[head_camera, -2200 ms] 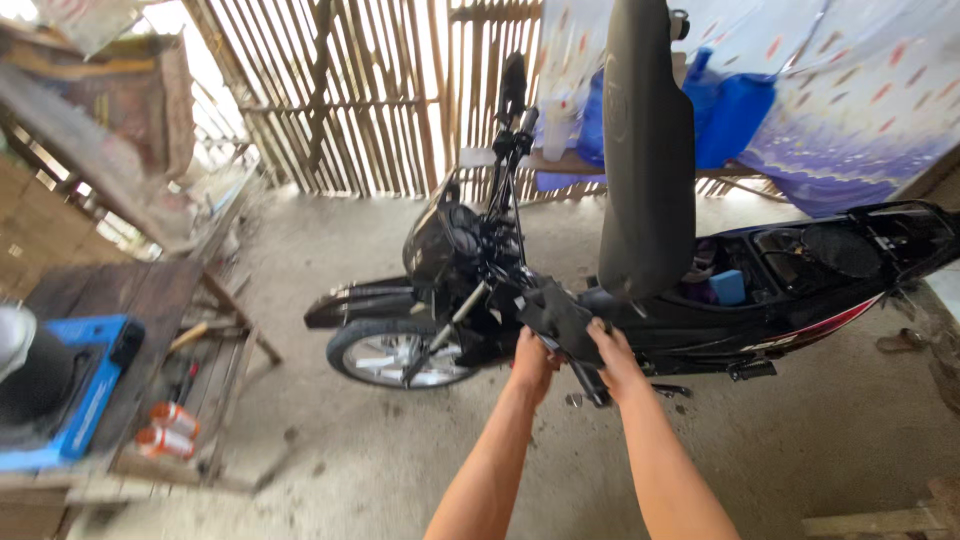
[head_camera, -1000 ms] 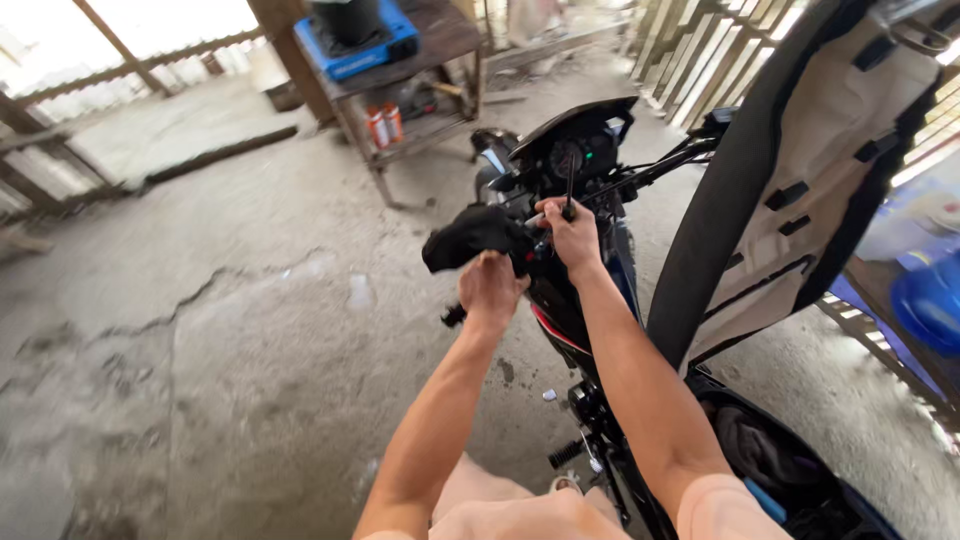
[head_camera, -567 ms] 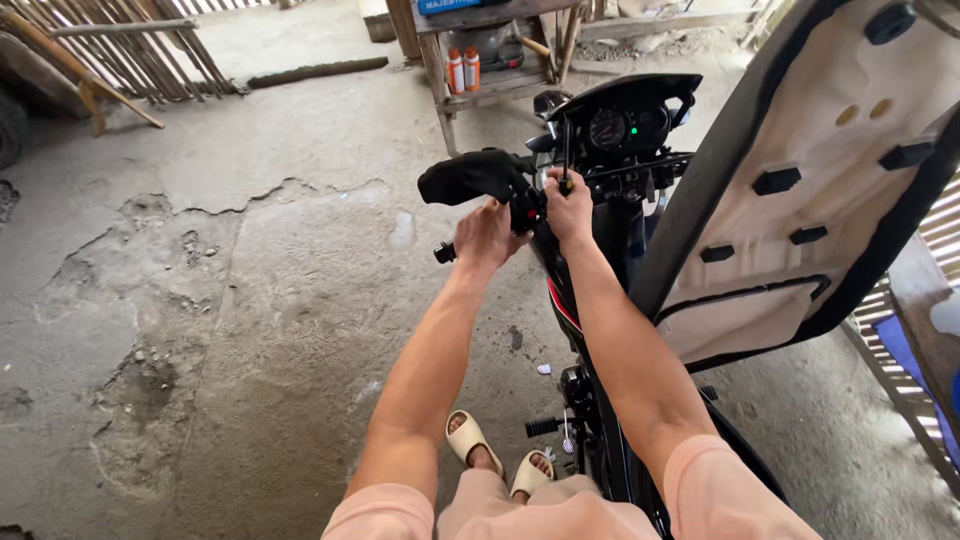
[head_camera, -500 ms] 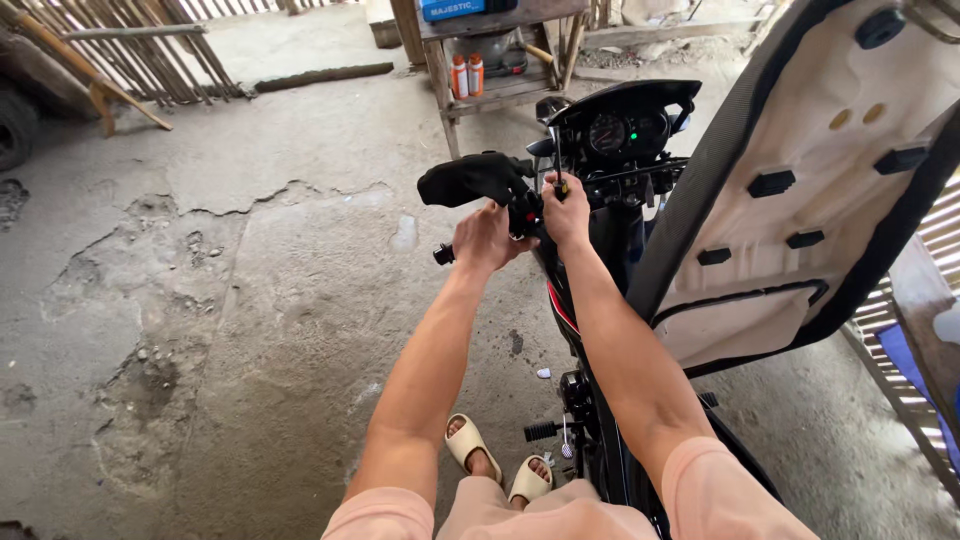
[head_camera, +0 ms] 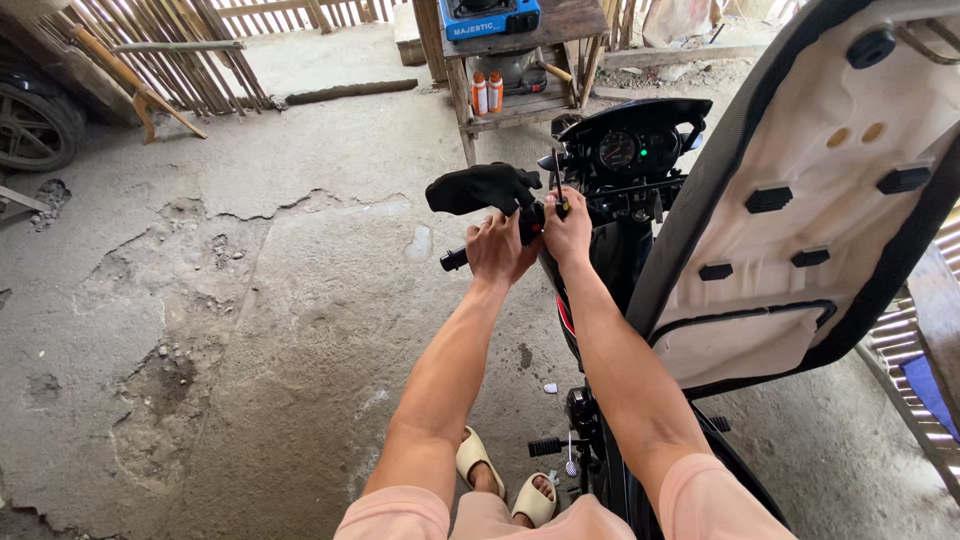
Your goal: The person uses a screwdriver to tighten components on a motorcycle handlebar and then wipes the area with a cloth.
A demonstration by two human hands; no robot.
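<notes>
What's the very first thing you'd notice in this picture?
Two bare arms reach to a black motorbike's handlebar in the middle, the left hand and right hand close together there. At right, the big lifted seat shows its pale underside. A blue machine sits on a wooden stand behind.

This looks like a small backyard repair shed for bikes. The floor [head_camera: 250,300] is rough gray concrete with cracks and holes in it. The walls are thin bamboo slats [head_camera: 170,40] with light coming through. A black motorcycle [head_camera: 630,180] stands here with its seat [head_camera: 800,220] flipped up. Behind it is an old wooden table [head_camera: 560,20] with a blue machine [head_camera: 490,18] on top and two small orange bottles [head_camera: 487,92] on its shelf. An old wheel [head_camera: 35,125] leans at the side.
</notes>
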